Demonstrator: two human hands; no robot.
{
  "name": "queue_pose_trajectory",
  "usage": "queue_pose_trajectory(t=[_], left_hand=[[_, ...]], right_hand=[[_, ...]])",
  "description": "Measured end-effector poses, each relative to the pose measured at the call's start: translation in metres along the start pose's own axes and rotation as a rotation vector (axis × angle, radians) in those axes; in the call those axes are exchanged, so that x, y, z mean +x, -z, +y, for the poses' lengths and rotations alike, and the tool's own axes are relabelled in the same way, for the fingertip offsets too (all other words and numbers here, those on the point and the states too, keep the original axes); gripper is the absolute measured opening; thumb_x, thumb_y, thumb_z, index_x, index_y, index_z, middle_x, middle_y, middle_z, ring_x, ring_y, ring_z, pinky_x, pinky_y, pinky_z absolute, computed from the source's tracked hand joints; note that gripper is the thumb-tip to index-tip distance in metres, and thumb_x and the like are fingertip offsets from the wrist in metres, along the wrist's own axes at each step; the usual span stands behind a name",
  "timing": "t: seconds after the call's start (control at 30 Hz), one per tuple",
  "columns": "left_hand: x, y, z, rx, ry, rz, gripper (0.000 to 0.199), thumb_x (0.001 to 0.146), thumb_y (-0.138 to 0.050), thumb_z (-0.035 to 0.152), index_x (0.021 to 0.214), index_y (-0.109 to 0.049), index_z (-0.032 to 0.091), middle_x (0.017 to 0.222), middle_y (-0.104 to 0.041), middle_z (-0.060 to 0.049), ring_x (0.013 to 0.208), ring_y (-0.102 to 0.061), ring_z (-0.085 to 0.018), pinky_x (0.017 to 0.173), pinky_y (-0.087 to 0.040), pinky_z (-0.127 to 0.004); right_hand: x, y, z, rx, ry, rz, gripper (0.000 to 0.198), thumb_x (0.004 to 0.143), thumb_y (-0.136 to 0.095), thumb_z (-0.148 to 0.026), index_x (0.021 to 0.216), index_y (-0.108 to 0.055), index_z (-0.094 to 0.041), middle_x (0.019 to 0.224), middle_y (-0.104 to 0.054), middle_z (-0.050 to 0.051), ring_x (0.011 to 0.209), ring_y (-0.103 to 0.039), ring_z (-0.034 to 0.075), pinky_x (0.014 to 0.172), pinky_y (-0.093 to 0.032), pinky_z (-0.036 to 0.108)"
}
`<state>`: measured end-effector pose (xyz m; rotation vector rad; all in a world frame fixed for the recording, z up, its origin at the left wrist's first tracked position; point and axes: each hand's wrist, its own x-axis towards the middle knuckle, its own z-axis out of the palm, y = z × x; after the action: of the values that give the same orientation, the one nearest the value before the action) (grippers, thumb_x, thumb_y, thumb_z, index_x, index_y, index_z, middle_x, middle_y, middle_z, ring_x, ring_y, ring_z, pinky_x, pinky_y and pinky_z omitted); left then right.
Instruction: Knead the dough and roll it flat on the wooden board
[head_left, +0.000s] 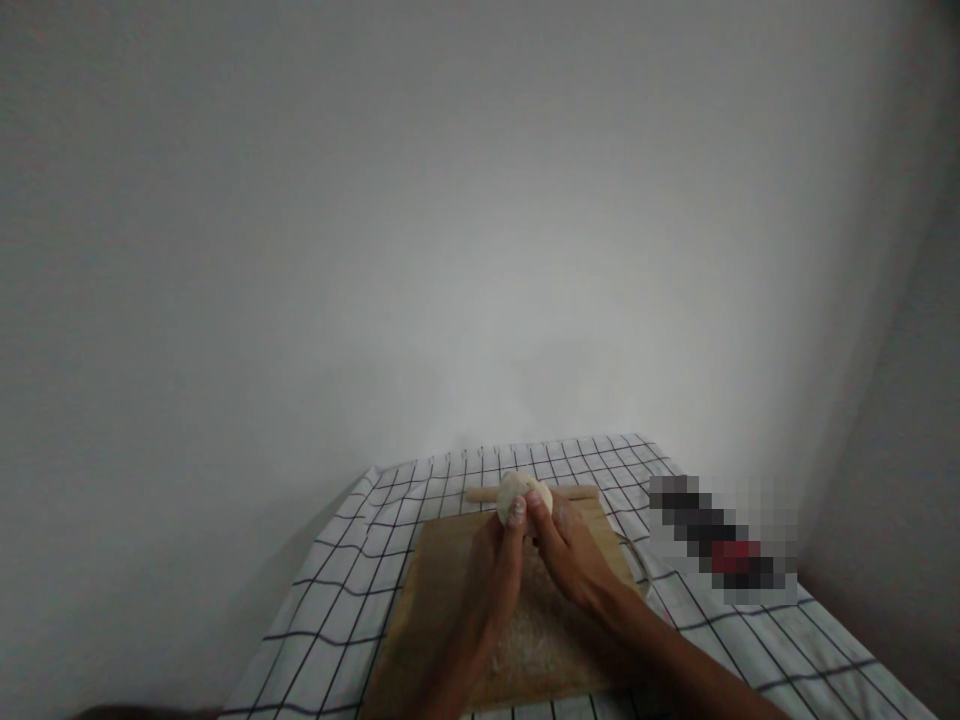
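Forearms point(645, 630) reach from the bottom edge over a floured wooden board point(442, 570). At its far end, the left hand point(505, 545) and right hand point(568, 548) together hold 1 pale lump of dough point(517, 485), the fingers pinching it with 2 thumbs point(516, 512) against its near side. Behind the dough lies a rolling pin point(581, 492); white checked cloth point(337, 600) covers the bench.
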<state>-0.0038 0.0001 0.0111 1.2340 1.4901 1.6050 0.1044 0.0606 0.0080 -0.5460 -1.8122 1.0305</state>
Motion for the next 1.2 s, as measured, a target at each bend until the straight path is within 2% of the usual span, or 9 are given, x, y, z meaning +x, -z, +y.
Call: queue_pose_trajectory(t=[0.07,0.17,0.4,0.63,0.73,0.83,0.97,1.03,1.2], left_hand=[[0.002,0.002,-0.001,0.033,0.000,-0.012,0.056,0.089,-0.047,0.068,0.077,-0.069,0.018,0.060,-0.061,-0.005,0.057,-0.054,-0.019,0.054,-0.042,-0.029],[0.000,0.002,0.000,0.046,0.003,0.002,0.056,0.088,-0.049,0.068,0.067,-0.065,0.019,0.056,-0.059,-0.003,0.052,-0.048,-0.016,0.050,-0.036,-0.027],[-0.005,0.005,0.017,0.041,-0.075,-0.005,0.049,0.087,-0.056,0.058,0.057,-0.062,0.019,0.057,-0.063,-0.004,0.055,-0.054,-0.017,0.055,-0.041,-0.027],[0.002,0.008,0.003,-0.089,0.054,-0.062,0.057,0.089,-0.049,0.066,0.063,-0.063,0.018,0.057,-0.063,-0.004,0.051,-0.053,-0.015,0.050,-0.038,-0.026],[0.003,0.008,0.005,-0.033,0.025,-0.099,0.062,0.088,-0.047,0.070,0.058,-0.059,0.017,0.050,-0.055,-0.002,0.047,-0.045,-0.013,0.045,-0.030,-0.024],[0.005,0.009,0.006,0.031,-0.013,-0.095,0.061,0.088,-0.048,0.069,0.057,-0.058,0.017,0.050,-0.052,-0.001,0.048,-0.044,-0.012,0.047,-0.029,-0.024],[0.017,0.014,-0.002,0.051,-0.018,0.023,0.062,0.088,-0.047,0.070,0.057,-0.057,0.018,0.051,-0.052,-0.001,0.048,-0.046,-0.012,0.048,-0.031,-0.025],[0.026,0.018,-0.010,-0.030,0.056,0.124,0.064,0.086,-0.044,0.074,0.057,-0.057,0.018,0.050,-0.051,-0.001,0.046,-0.046,-0.012,0.046,-0.032,-0.025],[0.045,0.027,-0.025,-0.317,0.298,0.263,0.060,0.075,-0.053,0.077,0.061,-0.053,0.019,0.049,-0.047,0.004,0.038,-0.038,-0.009,0.039,-0.030,-0.024]], right_hand=[[0.002,0.002,-0.002,-0.046,0.031,0.000,0.044,0.103,-0.034,-0.055,0.098,-0.061,-0.020,0.094,-0.065,0.006,0.088,-0.060,0.020,0.082,-0.047,0.031],[0.005,0.007,-0.005,-0.074,0.001,-0.030,0.044,0.100,-0.042,-0.059,0.091,-0.058,-0.019,0.083,-0.063,0.003,0.077,-0.057,0.017,0.073,-0.046,0.029],[0.005,0.012,-0.004,0.181,-0.253,-0.282,0.059,0.098,-0.032,-0.069,0.082,-0.057,-0.019,0.063,-0.055,-0.001,0.053,-0.049,0.011,0.050,-0.039,0.023],[0.002,0.007,-0.007,0.269,-0.195,-0.163,0.052,0.099,-0.041,-0.064,0.080,-0.056,-0.018,0.066,-0.056,-0.001,0.056,-0.052,0.010,0.050,-0.041,0.021],[0.000,0.007,-0.011,0.232,-0.147,-0.123,0.051,0.100,-0.040,-0.062,0.081,-0.058,-0.018,0.069,-0.059,0.000,0.060,-0.056,0.012,0.053,-0.044,0.021],[0.001,0.009,-0.011,0.199,-0.124,-0.123,0.053,0.100,-0.036,-0.063,0.084,-0.060,-0.018,0.070,-0.061,0.001,0.063,-0.058,0.013,0.056,-0.045,0.023],[0.010,0.016,0.002,0.094,-0.171,-0.118,0.067,0.103,-0.020,-0.063,0.076,-0.061,-0.017,0.065,-0.058,0.002,0.059,-0.054,0.013,0.057,-0.043,0.025],[0.015,0.021,0.014,0.019,-0.210,-0.196,0.072,0.104,-0.018,-0.060,0.074,-0.065,-0.016,0.062,-0.057,0.002,0.055,-0.053,0.013,0.056,-0.041,0.025],[0.017,0.025,0.036,-0.269,-0.176,-0.466,0.053,0.102,-0.036,-0.040,0.080,-0.077,-0.016,0.071,-0.066,0.003,0.068,-0.060,0.015,0.067,-0.043,0.026]])
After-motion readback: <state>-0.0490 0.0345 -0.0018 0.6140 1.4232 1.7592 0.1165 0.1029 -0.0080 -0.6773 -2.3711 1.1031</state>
